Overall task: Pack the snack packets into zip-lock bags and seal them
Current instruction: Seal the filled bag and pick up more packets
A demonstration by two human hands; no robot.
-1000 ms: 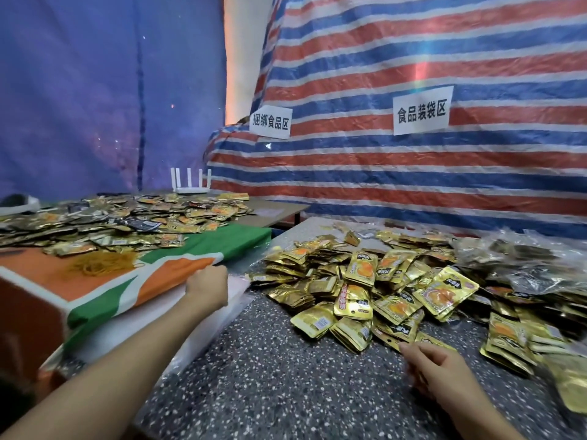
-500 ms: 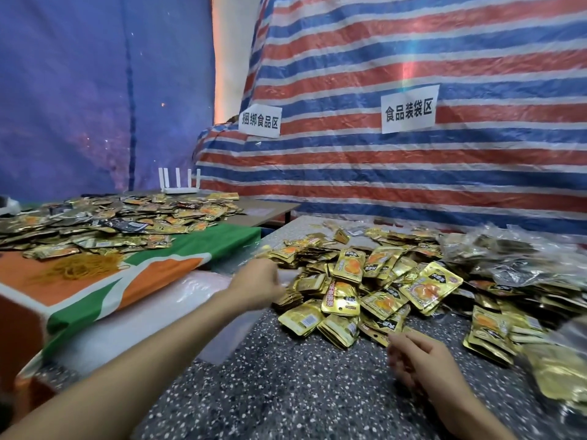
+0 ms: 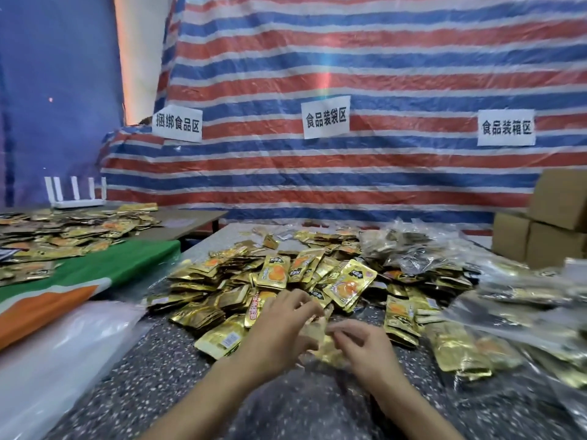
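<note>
While a striped tarp (image 3: 381, 74) is hanging behind, a speckled table (image 3: 158, 376) is carrying a wide heap of gold snack packets (image 3: 286, 281) at its middle, with filled zip-lock bags (image 3: 524, 312) lying to the right. At the heap's near edge the left hand (image 3: 279, 331) and right hand (image 3: 362, 347) are meeting, fingers of both curling in and pinching one blurred gold packet (image 3: 320, 338) between them

Both your forearms reach in from the bottom edge and meet near the centre. Your left grip (image 3: 279, 328) and right grip (image 3: 359, 346) sit close together, knuckles up, fingers curled, pinching a blurred gold packet (image 3: 320, 342) between them.
</note>
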